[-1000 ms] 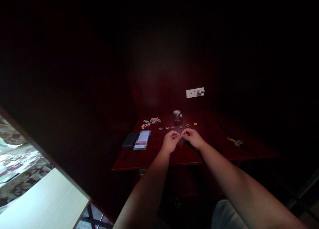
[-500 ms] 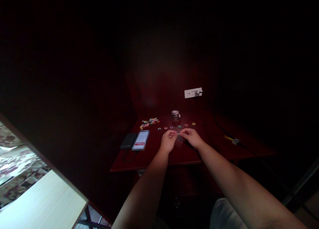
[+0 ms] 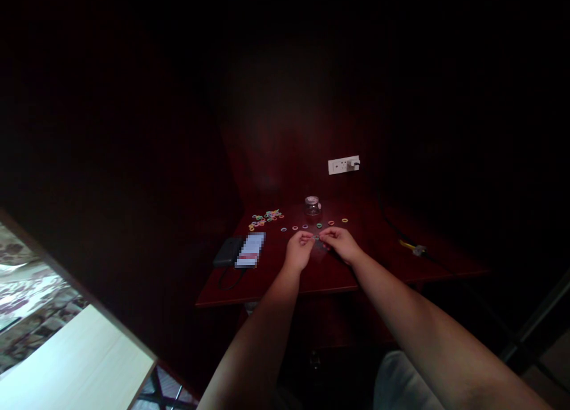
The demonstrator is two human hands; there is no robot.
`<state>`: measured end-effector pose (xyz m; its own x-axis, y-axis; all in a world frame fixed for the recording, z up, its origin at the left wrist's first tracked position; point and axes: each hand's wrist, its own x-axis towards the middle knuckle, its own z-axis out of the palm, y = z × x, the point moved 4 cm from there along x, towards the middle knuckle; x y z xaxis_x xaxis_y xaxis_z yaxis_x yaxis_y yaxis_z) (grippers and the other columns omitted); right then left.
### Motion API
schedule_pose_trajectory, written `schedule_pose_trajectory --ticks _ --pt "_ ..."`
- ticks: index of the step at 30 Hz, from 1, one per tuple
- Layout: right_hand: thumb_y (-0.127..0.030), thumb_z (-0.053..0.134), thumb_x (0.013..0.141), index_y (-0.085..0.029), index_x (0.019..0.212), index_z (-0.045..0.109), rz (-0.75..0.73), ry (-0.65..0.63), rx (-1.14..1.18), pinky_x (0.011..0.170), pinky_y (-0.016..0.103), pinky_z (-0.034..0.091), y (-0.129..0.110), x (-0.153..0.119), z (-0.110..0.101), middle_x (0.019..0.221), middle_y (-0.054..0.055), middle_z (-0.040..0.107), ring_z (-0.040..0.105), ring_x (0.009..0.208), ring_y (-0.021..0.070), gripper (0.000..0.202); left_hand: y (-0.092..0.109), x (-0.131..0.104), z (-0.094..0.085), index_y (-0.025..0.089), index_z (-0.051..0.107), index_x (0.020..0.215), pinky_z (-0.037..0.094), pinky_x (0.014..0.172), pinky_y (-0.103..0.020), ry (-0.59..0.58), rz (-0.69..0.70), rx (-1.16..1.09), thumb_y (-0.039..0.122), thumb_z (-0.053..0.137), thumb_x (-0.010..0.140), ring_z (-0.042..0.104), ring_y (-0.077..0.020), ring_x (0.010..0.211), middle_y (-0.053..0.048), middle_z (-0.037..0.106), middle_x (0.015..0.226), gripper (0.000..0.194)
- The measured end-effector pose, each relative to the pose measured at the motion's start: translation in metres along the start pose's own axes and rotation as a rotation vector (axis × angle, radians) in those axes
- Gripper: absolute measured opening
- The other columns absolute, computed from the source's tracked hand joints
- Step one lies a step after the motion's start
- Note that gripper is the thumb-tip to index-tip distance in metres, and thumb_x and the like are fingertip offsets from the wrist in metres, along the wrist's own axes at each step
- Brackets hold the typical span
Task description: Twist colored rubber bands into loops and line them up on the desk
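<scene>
My left hand (image 3: 299, 249) and my right hand (image 3: 339, 243) are raised over the front of the dark red desk, fingertips pinched close together. Stretched between them is a small pale hair tie (image 3: 316, 237), with both hands closed on its ends; its exact colour is hard to make out. Just beyond my fingers lies a spaced row of small coloured hair ties, among them a green one (image 3: 319, 225), a purple one (image 3: 305, 226) and a yellow one (image 3: 344, 220). A loose pile of hair ties (image 3: 266, 217) is farther left.
Behind the row stands a clear lidded jar (image 3: 312, 206). To the left lie a phone (image 3: 250, 250) with a blurred screen and a black box-shaped device (image 3: 228, 252) with a cable. A yellow-and-grey cable end (image 3: 418, 251) rests at right. A socket strip (image 3: 344, 165) is on the wall.
The gap between my fingertips looks slightly wider, and more of the hair tie shows between them. The view has shifted a little; the row, pile and jar stay put.
</scene>
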<state>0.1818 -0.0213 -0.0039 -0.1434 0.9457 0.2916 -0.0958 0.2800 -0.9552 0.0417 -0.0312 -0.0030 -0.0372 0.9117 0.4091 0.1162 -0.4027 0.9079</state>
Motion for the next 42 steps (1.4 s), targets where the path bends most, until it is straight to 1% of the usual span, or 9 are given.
schedule_pose_trajectory --ticks 3,8,13,16,19,24,33,38,42 --pt "-0.036 0.069 0.057 -0.014 0.074 0.058 -0.006 -0.008 0.012 0.046 0.023 0.038 -0.0002 0.0003 0.0005 0.053 -0.002 0.056 0.049 0.046 0.009 0.03 -0.0003 0.0002 0.0003 0.014 0.06 0.077 0.044 0.06 -0.022 -0.01 -0.004 -0.01 0.02 0.06 0.068 0.055 -0.0102 0.062 -0.002 0.06 0.068 0.011" --pt "-0.032 0.068 0.059 -0.015 0.071 0.057 -0.027 -0.026 0.006 0.047 0.023 0.038 -0.0002 0.0007 0.001 0.051 -0.003 0.055 0.049 0.045 0.0093 0.024 -0.0038 0.0014 0.0 0.014 0.06 0.078 0.043 0.061 -0.023 -0.015 0.003 0.004 0.023 0.062 0.067 0.055 -0.0108 0.062 -0.002 0.06 0.066 0.014" --pt "-0.027 0.067 0.059 -0.015 0.078 0.057 -0.03 -0.047 0.053 0.047 0.022 0.039 0.0003 0.0006 0.0023 0.056 -0.003 0.056 0.051 0.047 0.009 0.025 -0.0054 0.0014 0.0001 0.014 0.059 0.078 0.044 0.061 -0.023 -0.034 -0.008 -0.011 0.022 0.063 0.066 0.056 -0.011 0.062 -0.002 0.06 0.067 0.015" --pt "-0.026 0.067 0.059 -0.015 0.077 0.056 -0.028 -0.061 0.041 0.047 0.022 0.039 0.0018 0.0009 0.0029 0.055 -0.003 0.056 0.05 0.046 0.0086 0.023 -0.0036 0.001 0.0 0.013 0.059 0.079 0.044 0.06 -0.023 -0.031 -0.008 -0.016 0.021 0.063 0.066 0.056 -0.0107 0.062 -0.002 0.06 0.067 0.016" --pt "-0.027 0.067 0.061 -0.015 0.074 0.056 -0.037 -0.057 0.005 0.046 0.021 0.038 0.0033 0.0014 0.0024 0.052 -0.004 0.054 0.049 0.045 0.0082 0.021 -0.0027 0.001 0.0007 0.013 0.058 0.079 0.043 0.061 -0.023 -0.036 -0.016 -0.021 0.019 0.063 0.066 0.056 -0.0103 0.062 -0.002 0.06 0.067 0.015" --pt "-0.03 0.067 0.061 -0.015 0.076 0.057 -0.042 -0.047 -0.005 0.046 0.022 0.038 0.0042 0.0018 0.0017 0.056 -0.003 0.056 0.05 0.046 0.0086 0.024 -0.0044 0.0016 0.0008 0.013 0.059 0.078 0.043 0.061 -0.023 -0.037 -0.019 -0.032 0.016 0.062 0.065 0.056 -0.0107 0.062 -0.003 0.061 0.067 0.014" --pt "-0.035 0.063 0.066 -0.013 0.073 0.059 -0.023 -0.041 -0.032 0.044 0.02 0.036 0.009 0.004 0.0005 0.053 -0.002 0.056 0.048 0.044 0.0077 0.023 -0.0058 0.0017 0.0004 0.012 0.059 0.08 0.045 0.062 -0.023 -0.026 0.003 -0.032 0.017 0.061 0.066 0.057 -0.0115 0.064 -0.005 0.062 0.071 0.015" --pt "-0.034 0.062 0.067 -0.014 0.07 0.058 -0.02 -0.066 -0.043 0.045 0.02 0.036 0.0096 0.0039 0.0015 0.057 -0.001 0.058 0.049 0.045 0.0076 0.021 -0.0067 0.0021 0.0008 0.012 0.059 0.082 0.046 0.065 -0.025 -0.04 -0.002 -0.033 0.018 0.063 0.066 0.059 -0.0128 0.067 -0.006 0.063 0.073 0.017" --pt "-0.033 0.061 0.067 -0.014 0.069 0.055 -0.026 -0.048 -0.035 0.046 0.02 0.037 0.0076 0.003 0.0012 0.056 -0.002 0.057 0.049 0.045 0.0077 0.02 -0.0065 0.002 0.0007 0.012 0.06 0.08 0.045 0.065 -0.025 -0.043 -0.009 -0.031 0.02 0.063 0.067 0.058 -0.0123 0.066 -0.006 0.063 0.071 0.016"
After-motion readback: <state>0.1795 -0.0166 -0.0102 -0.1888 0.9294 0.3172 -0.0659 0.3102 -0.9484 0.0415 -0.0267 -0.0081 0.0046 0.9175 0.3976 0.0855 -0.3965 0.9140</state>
